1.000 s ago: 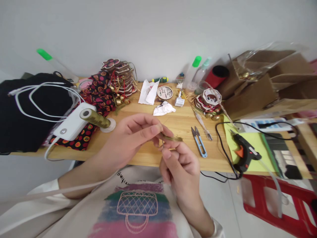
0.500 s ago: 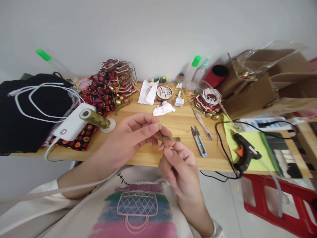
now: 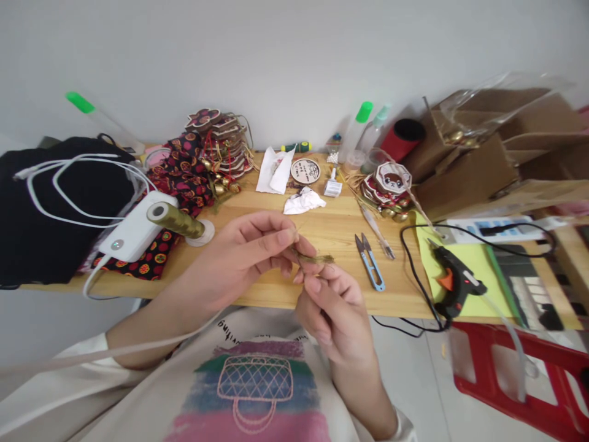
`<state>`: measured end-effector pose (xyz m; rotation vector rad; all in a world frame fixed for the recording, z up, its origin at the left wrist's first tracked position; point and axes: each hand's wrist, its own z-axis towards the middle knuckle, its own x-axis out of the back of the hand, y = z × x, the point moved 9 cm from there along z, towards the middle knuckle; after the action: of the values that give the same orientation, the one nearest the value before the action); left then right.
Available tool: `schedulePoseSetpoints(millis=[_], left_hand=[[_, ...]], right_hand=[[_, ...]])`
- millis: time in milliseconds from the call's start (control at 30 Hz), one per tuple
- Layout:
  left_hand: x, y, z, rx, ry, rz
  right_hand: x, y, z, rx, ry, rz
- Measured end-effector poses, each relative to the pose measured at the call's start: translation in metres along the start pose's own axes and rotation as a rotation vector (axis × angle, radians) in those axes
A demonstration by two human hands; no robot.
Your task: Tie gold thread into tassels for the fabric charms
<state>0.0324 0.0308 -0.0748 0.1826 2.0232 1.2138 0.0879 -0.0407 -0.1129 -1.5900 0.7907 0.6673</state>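
A small olive-gold thread tassel lies between my two hands, over the front of the table. My left hand pinches its bound end between thumb and fingers. Just below, my right hand has thumb and forefinger pressed together on a fine strand of the same thread. The tassel's loose strands point right, above the right fingers. Part of the tassel is hidden by the left fingertips. Left of my hands, a spool of olive thread leans on a white power bank.
Blue-handled thread snips and a pen lie right of my hands. A hot glue gun with a black cord rests on yellow paper. Behind are crumpled tissue, stacked charms with bells and a cardboard box.
Both hands stay almost in place, with only slight finger movement. The tassel's loose strands have shifted a little to the left.
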Motion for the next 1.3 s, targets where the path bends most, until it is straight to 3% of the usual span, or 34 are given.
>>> schedulePoseSetpoints(millis=[367,867,1300], left_hand=[[0.002,0.001,-0.002,-0.006,0.009,0.045],[0.0,0.032,-0.016,-0.34,0.117,0.473],[-0.001,0.034,-0.021,-0.382,0.146,0.512]], right_hand=[[0.003,-0.004,-0.001,0.012,0.029,-0.054],[0.001,-0.006,-0.004,0.021,-0.004,-0.072],[0.007,-0.008,-0.008,0.039,0.046,-0.172]])
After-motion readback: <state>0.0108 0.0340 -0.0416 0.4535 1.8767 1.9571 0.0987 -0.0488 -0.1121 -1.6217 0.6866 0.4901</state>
